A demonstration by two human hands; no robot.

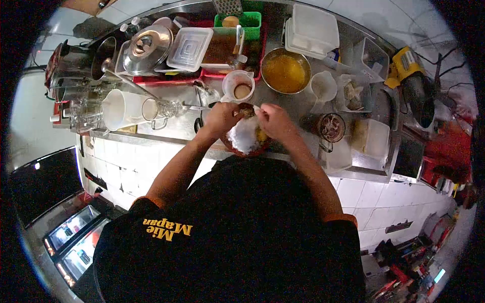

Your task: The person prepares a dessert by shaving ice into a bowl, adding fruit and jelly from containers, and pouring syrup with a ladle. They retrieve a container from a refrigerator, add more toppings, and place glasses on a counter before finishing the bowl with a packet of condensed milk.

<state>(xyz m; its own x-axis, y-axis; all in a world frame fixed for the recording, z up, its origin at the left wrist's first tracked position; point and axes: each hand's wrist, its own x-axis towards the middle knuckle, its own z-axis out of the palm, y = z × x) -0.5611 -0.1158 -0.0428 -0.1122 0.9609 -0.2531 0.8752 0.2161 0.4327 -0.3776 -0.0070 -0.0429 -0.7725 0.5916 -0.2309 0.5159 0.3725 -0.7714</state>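
My left hand [223, 119] and my right hand [276, 122] are close together over a reddish bowl [231, 148] near the counter's front edge. Both have their fingers pinched on a small dark brownish piece [247, 110], whose kind I cannot make out. In the bowl lies a bright white heap [242, 137], with something yellow at its right side; the glare hides its texture. Just beyond my hands stands a white plastic measuring jug [238, 83] with a light brown content. A knife-like handle or blade [196, 107] lies left of my left hand.
A pan of yellow liquid [285, 73] sits beyond my right hand. Glass mugs [164, 109] and a white pitcher [119, 109] lie to the left. A dark drink in a glass mug [331, 127] and clear containers [371, 137] stand right. Lidded tubs [313, 30] line the back.
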